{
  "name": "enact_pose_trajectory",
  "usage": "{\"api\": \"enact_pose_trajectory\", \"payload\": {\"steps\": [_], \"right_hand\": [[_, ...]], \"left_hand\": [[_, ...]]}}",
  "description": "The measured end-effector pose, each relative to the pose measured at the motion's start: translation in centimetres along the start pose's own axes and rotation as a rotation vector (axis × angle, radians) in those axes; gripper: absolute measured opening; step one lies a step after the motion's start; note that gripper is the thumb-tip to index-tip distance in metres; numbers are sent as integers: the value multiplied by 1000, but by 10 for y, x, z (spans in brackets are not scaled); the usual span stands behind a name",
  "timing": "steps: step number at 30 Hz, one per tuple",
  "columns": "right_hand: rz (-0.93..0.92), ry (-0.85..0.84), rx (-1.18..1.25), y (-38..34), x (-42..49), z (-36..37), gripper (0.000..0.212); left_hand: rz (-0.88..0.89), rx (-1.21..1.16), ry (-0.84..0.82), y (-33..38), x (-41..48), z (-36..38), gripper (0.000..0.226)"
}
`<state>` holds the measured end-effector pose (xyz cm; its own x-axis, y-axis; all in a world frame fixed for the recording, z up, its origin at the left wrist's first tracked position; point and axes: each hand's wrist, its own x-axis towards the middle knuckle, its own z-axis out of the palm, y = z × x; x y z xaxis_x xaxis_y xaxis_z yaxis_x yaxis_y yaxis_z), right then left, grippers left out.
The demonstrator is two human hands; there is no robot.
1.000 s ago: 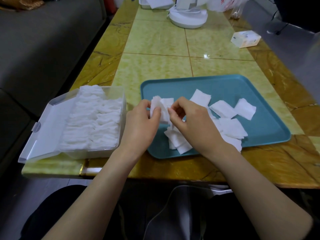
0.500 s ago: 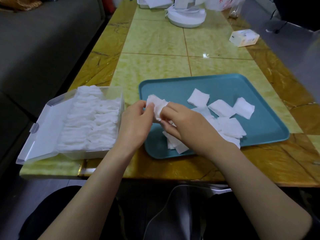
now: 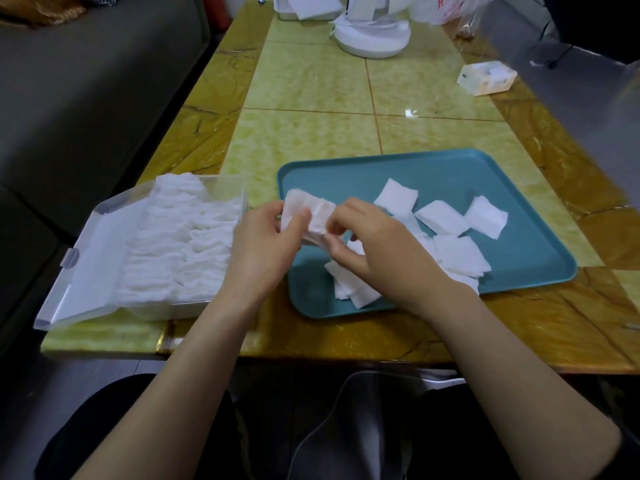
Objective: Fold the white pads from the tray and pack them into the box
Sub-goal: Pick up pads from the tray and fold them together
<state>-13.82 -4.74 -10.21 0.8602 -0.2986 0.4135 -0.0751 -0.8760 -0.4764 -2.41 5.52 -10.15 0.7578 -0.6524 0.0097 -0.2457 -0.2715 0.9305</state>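
Far left of the left hand: dark sofa (image 3: pixel 86 98) running along the table edge.

Just left of the left hand: clear plastic box (image 3: pixel 242 199), hinged lid (image 3: pixel 93 258) folded open and flat on its outer side. Rows of folded pads (image 3: pixel 180 244) fill the box, standing on edge. There is a gap at the far corner nearest the hand.

Left hand (image 3: pixel 263 251): thumb and fingers pinch the left side of a white pad (image 3: pixel 308 211), thumb on the near face. The hand sits over the gap between box and tray.

The white pad is held in the air between both hands, above the tray's left edge. It is partly folded and crumpled. I can't tell how many layers.

Right hand (image 3: pixel 384 251): fingertips curled in, pinching the pad's right side. The hand hovers over the tray.

Teal tray (image 3: pixel 519 244) sits under and to the right of the right hand, on the yellow-green table (image 3: pixel 311 140). Loose flat pads (image 3: pixel 460 252) lie scattered right of the right hand, some overlapping. A few more pads (image 3: pixel 353 289) lie under its wrist.

Well beyond the hands: white round appliance base (image 3: pixel 372 38). Far right of it: small wrapped packet (image 3: pixel 486 77).
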Motion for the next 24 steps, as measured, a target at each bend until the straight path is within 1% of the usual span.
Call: {"api": "enact_pose_trajectory", "payload": {"steps": [2, 4, 6, 8, 10, 13, 15, 18, 19, 20, 22, 23, 24], "right_hand": [[170, 90, 127, -2, 0, -2, 14], [330, 204, 173, -3, 1, -7, 17], [462, 263, 209, -4, 1, -12, 21], [548, 257, 288, -8, 1, -15, 22], [611, 216, 432, -13, 2, -12, 22], [662, 182, 644, -19, 4, -4, 18], [673, 168, 721, -20, 5, -2, 18], [656, 148, 752, -17, 4, -1, 12], [650, 155, 748, -16, 4, 0, 6], [654, 169, 714, -14, 4, 1, 6], [663, 180, 564, -8, 4, 4, 24], [671, 165, 493, -7, 4, 4, 28], [678, 142, 454, -6, 4, 3, 29]], "left_hand": [[22, -24, 57, -2, 3, -1, 42], [49, -24, 117, -2, 4, -2, 45], [103, 29, 159, -3, 4, -1, 35], [151, 118, 193, -3, 2, 1, 26], [179, 160, 193, -2, -1, 5, 23], [231, 177, 142, 0, -6, 16, 22], [261, 160, 105, 2, -10, 21, 23], [244, 109, 101, 4, -10, 22, 23], [229, 88, 103, 3, -8, 21, 23], [213, 69, 101, 3, -7, 20, 22], [182, 38, 92, 2, -6, 19, 23], [163, 17, 83, 2, -6, 19, 24], [146, -10, 72, 2, -6, 18, 25]]}}
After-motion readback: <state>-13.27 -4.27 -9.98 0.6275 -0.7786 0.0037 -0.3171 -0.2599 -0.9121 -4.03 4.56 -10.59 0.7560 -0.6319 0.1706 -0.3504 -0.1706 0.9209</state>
